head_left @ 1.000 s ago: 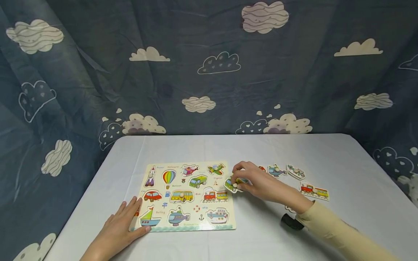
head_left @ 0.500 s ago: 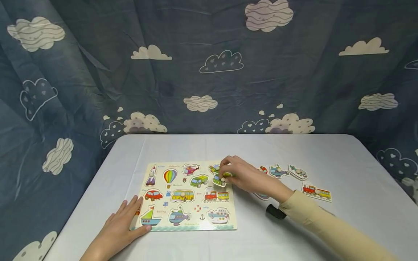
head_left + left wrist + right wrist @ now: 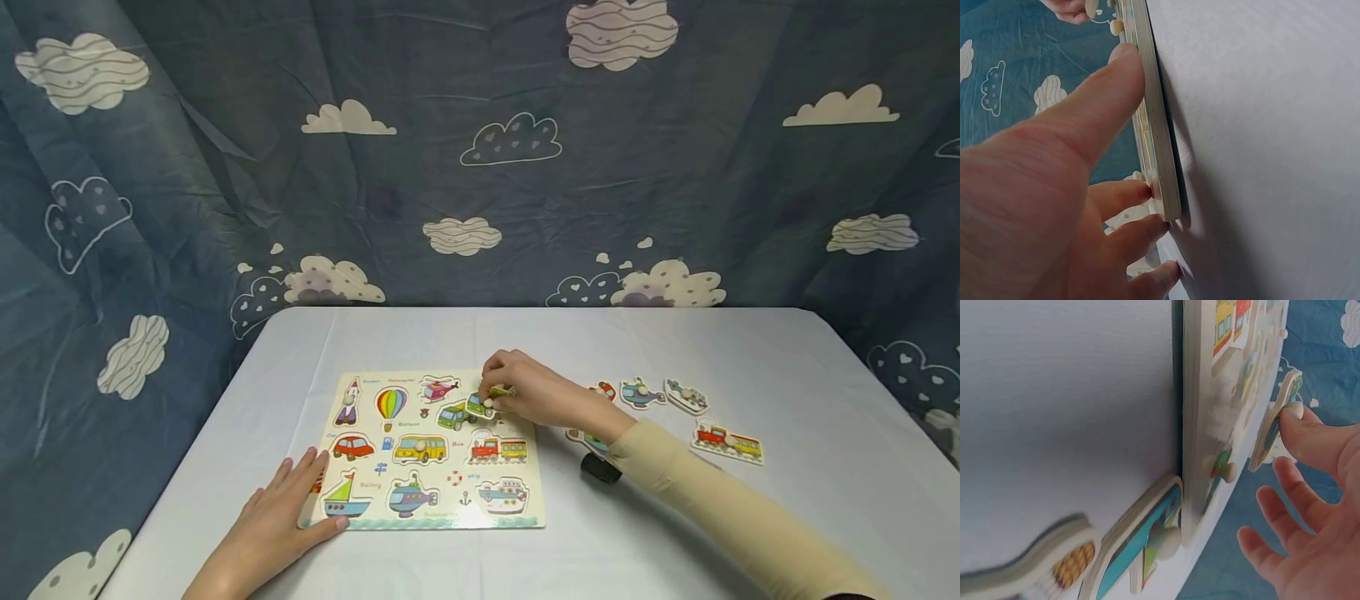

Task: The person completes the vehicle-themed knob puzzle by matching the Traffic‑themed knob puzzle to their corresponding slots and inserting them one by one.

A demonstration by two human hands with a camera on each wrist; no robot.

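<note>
My right hand [image 3: 540, 392] pinches the knob of a green truck puzzle piece [image 3: 477, 407] between thumb and fingers. That truck piece is over the upper right of the wooden peg puzzle board [image 3: 517, 429], overlapping the printed green truck [image 3: 452, 416] in the head view. The right wrist view shows the held piece tilted and off the board, the other fingers spread loosely. My left hand [image 3: 273, 517] rests at the board's left edge; in the left wrist view its thumb [image 3: 1104, 94] lies along the front edge, fingers around the corner.
Loose pieces lie right of the board: a submarine [image 3: 640, 393], a ship [image 3: 686, 397], a train [image 3: 726, 442] and a red car [image 3: 604, 389]. The right arm partly covers a sailboat piece [image 3: 1141, 531]. A black object [image 3: 600, 468] shows below the right wrist. A cloud-patterned curtain hangs behind.
My right hand has carried the truck piece leftward from the board's right edge to over the printed truck. The left hand stays at the board's left edge.
</note>
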